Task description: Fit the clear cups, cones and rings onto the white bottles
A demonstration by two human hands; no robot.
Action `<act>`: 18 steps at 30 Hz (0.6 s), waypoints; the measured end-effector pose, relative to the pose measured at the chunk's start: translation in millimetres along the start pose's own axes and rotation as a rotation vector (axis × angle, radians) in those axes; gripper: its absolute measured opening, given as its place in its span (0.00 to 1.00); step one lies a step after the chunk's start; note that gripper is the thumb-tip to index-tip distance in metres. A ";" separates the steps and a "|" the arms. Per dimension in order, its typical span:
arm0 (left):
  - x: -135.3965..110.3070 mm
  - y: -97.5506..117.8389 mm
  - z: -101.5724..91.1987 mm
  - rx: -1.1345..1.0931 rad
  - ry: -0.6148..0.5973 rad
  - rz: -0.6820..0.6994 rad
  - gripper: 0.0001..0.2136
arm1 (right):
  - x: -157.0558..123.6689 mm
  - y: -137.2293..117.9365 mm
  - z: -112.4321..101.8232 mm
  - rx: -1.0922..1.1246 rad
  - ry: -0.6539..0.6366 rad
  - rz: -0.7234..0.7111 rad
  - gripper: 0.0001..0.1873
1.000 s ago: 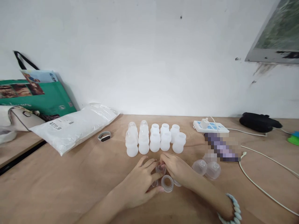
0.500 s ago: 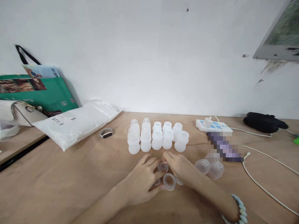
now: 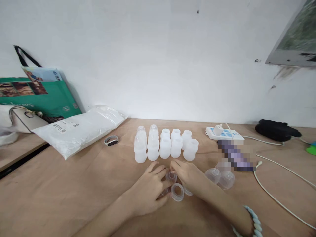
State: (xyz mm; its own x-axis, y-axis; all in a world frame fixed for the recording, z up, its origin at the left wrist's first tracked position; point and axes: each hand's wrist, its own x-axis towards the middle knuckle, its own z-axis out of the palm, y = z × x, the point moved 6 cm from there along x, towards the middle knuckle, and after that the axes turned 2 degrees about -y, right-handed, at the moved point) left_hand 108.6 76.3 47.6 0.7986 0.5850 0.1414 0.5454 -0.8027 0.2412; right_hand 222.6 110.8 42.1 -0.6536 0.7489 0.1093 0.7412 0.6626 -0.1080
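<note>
Hands (image 3: 148, 187) (image 3: 189, 175) hardly moved; fingers (image 3: 175, 165) at clear ring (image 3: 172, 178), can't tell grip; parcel label (image 3: 64, 126) unreadable.

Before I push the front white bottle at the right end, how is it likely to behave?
The white bottle may tip easily, since it stands upright on a rounded lower end. Its open mouth suggests a hollow, probably light body.

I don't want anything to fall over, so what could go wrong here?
The left hand and right hand are close to the white bottles, so a bump might topple one. The loose clear ring could get knocked aside. The domed caps near the right forearm might roll.
</note>
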 end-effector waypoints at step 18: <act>-7.8 -13.3 -30.6 0.030 0.161 -0.054 0.17 | -37.2 -14.4 -14.4 0.022 0.038 0.080 0.17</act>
State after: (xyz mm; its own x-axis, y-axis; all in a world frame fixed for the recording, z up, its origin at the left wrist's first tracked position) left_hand 87.3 85.9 72.7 0.7184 0.6361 0.2815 0.5955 -0.7716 0.2237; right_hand 238.5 73.2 53.9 -0.5857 0.7989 0.1368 0.7870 0.6009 -0.1400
